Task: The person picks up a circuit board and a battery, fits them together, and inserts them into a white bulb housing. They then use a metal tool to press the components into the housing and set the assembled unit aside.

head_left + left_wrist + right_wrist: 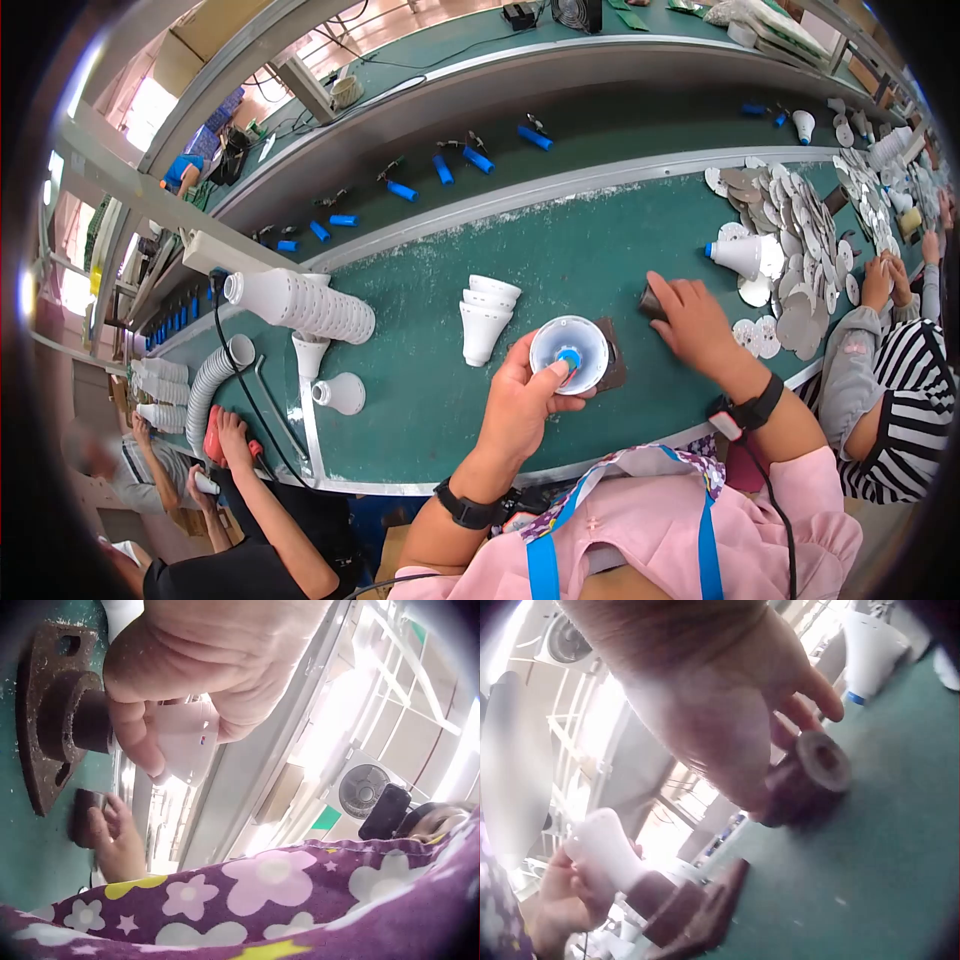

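My left hand grips a white cone-shaped lamp housing, its wide mouth facing up. The thumb reaches into the mouth against a blue piece. Beside and partly under the housing sits a brown metal fixture on the bench; the left wrist view shows its flanged base with a round post close to my fingers. To the right, my right hand holds a dark metal cylinder low over the green surface. A hole in the end of this cylinder shows in the right wrist view.
Nested white housings stand ahead, with a longer stack to the left. Grey-white discs pile up at right, near a housing with a blue tip. Blue-handled parts lie along the back ledge. Other people work at both sides.
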Demonstrator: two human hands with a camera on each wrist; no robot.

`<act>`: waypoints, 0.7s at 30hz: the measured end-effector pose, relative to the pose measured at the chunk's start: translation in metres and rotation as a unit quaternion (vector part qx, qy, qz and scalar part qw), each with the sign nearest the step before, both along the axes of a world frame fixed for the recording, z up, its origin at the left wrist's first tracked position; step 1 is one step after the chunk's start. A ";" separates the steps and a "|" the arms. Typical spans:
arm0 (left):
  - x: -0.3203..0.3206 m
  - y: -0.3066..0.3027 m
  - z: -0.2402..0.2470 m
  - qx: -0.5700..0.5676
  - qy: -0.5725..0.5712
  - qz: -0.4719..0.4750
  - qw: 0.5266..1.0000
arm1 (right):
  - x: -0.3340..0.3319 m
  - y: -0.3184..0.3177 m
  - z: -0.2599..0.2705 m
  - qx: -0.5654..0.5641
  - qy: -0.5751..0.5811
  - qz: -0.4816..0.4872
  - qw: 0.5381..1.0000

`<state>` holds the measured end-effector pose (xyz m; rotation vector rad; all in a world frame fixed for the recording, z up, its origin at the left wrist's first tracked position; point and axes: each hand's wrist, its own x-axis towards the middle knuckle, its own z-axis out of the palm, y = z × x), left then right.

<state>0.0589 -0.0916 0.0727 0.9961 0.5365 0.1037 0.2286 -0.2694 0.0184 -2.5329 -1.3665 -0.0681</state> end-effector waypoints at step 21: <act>0.000 0.004 -0.003 -0.020 -0.011 -0.023 0.999 | -0.044 0.063 0.145 0.217 0.046 0.218 0.950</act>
